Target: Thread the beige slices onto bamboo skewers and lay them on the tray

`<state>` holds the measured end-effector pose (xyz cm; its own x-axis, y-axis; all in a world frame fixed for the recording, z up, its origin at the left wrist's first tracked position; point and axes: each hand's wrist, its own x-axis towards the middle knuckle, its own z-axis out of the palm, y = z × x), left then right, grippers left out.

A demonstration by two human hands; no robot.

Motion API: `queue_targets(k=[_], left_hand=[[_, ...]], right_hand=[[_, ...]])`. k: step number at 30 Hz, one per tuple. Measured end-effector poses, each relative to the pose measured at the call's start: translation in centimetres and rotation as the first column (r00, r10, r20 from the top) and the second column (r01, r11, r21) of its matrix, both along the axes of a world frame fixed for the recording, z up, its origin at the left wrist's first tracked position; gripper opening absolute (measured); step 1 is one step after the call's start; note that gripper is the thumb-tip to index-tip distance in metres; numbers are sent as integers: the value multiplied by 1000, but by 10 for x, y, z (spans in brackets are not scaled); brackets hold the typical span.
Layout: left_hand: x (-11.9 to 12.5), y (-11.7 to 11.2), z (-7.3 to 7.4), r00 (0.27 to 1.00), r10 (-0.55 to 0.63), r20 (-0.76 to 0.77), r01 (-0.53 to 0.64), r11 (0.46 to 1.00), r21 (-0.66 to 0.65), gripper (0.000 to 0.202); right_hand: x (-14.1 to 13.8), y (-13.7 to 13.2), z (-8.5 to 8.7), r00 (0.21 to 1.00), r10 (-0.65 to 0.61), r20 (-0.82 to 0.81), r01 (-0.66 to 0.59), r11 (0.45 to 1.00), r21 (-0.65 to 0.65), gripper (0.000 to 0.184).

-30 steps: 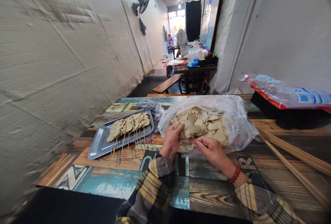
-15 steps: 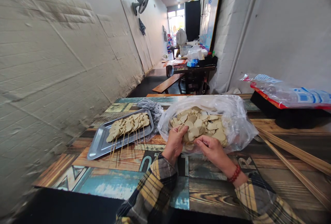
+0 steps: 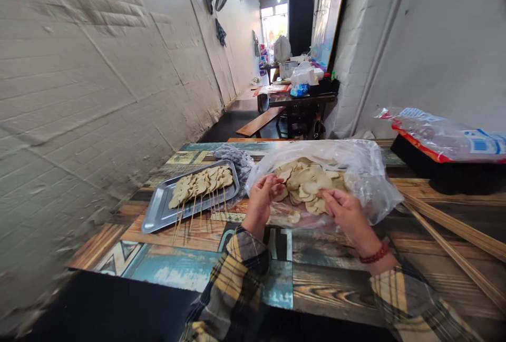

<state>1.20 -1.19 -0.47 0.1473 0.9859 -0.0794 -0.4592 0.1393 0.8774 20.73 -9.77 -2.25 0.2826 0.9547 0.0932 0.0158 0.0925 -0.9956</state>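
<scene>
A clear plastic bag (image 3: 373,189) lies open on the table, full of thin, flat beige slices (image 3: 304,181). At the bag's left side, my left hand (image 3: 261,199) is raised with its fingers pinched together; a slice shows just beyond the fingertips, but what they hold is hidden. My right hand (image 3: 343,213) has thumb and forefinger closed on the edge of a slice on the right part of the pile. Left of the bag, a metal tray (image 3: 158,215) bears slices threaded on several wooden skewers (image 3: 192,213), whose bare ends stick out over the near rim.
A bundle of long bare skewers (image 3: 454,226) lies at the right on the patterned wooden table (image 3: 174,273). Behind it stands a black container (image 3: 422,168) with plastic packaging (image 3: 446,134) on top. Crumpled grey plastic (image 3: 235,157) touches the tray's far side.
My right hand has moved right and up, away from the left hand, onto the slices. My left hand has shifted slightly left and up. The view has turned a little to the left.
</scene>
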Motion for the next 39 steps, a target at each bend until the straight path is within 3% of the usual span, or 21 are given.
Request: queue_targets(k=[3, 5, 7, 9, 11, 13, 15, 18, 22, 25, 31, 34, 37, 39], left_hand=[[-9, 11, -6, 982, 99, -162, -85, 992, 92, 39], [-11, 16, -12, 924, 151, -350, -92, 979, 179, 28], [-13, 18, -16, 769, 227, -598, -43, 951, 306, 17], [-13, 16, -16, 507, 332, -796, 73, 903, 423, 13], [-14, 11, -15, 238, 422, -875, 193, 862, 468, 11], [-14, 5, -13, 41, 456, -889, 261, 854, 451, 11], [-14, 1, -11, -68, 443, -894, 291, 866, 407, 13], [-13, 1, -11, -112, 409, -906, 321, 877, 356, 10], [-13, 5, -14, -41, 408, -912, 363, 857, 367, 5], [-13, 9, -18, 81, 404, -911, 358, 841, 405, 10], [-11, 16, -23, 295, 289, -911, 340, 859, 382, 11], [-11, 19, -22, 544, 231, -807, 229, 884, 408, 7], [-12, 20, -21, 836, 86, -542, 90, 953, 290, 10], [-12, 19, -19, 933, 40, -358, 35, 979, 200, 19]], right_hand=[[10, 2, 4, 992, -57, -110, 57, 998, -5, 47], [14, 3, 5, 985, -81, -149, 81, 997, -3, 50], [16, 4, 4, 981, -88, -174, 90, 996, 1, 51], [16, 4, 4, 980, -76, -185, 77, 997, 2, 51], [16, 4, 4, 981, -51, -185, 52, 999, 0, 49], [14, 4, 4, 983, -24, -180, 24, 1000, -1, 47], [12, 3, 4, 985, 1, -172, -1, 1000, -2, 47], [11, 2, 4, 987, 36, -157, -38, 999, -7, 47], [11, 0, 5, 990, 64, -127, -67, 998, -21, 47], [11, -1, 7, 991, 83, -101, -87, 996, -33, 48], [9, -3, 9, 983, 179, -29, -180, 981, -70, 47], [8, -3, 11, 971, 236, 29, -232, 968, -99, 48], [6, -5, 12, 956, 283, 79, -272, 954, -124, 48], [5, -6, 12, 941, 320, 110, -304, 943, -136, 47]])
